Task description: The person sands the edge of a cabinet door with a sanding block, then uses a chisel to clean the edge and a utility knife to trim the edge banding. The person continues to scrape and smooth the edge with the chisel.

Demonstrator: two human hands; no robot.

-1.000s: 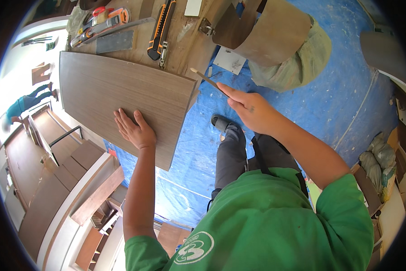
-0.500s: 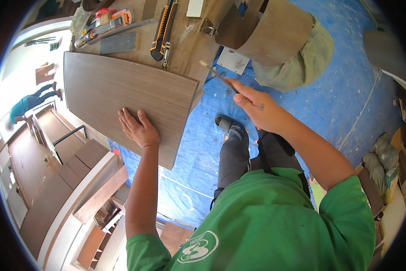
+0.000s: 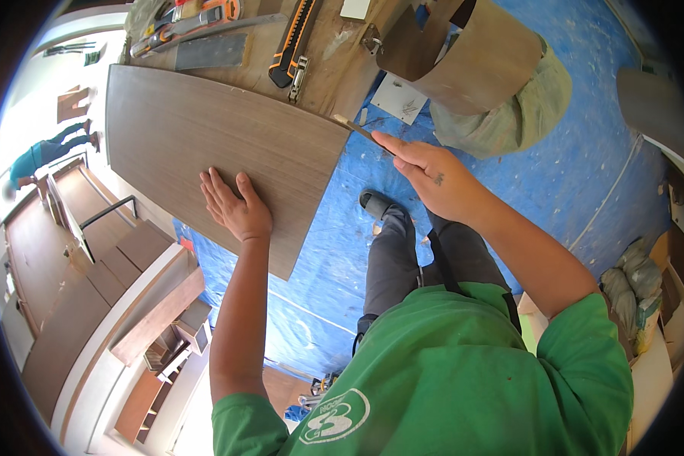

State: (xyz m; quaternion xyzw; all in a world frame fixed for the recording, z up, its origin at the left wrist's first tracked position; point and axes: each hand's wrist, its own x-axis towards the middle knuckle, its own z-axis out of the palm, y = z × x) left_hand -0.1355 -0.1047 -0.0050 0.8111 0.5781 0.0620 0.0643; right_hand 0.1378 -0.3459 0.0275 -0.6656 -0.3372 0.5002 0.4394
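Observation:
A brown wood-grain panel (image 3: 205,129) with a curved outer edge lies on the workbench and juts past its near edge. My left hand (image 3: 239,209) rests flat on the panel, fingers spread. In my right hand (image 3: 422,171) is a thin stick-like tool with a pale tip (image 3: 365,132); its exact kind is unclear. The tip is beside the panel's right corner, and whether it touches I cannot tell. Beyond the panel lie an orange-and-black utility knife (image 3: 295,45) and a metal hinge (image 3: 298,80).
The wooden bench (image 3: 334,76) also carries a dark flat plate (image 3: 211,52) and several hand tools (image 3: 190,26). Right of it stand a curved brown sheet (image 3: 479,61) and a greenish sack (image 3: 513,114). A blue tarp (image 3: 555,197) covers the floor. At far left is another person (image 3: 41,156).
My right hand has moved slightly left, bringing the tool's tip close to the panel's corner. The view has shifted a little. My left hand stays flat on the panel.

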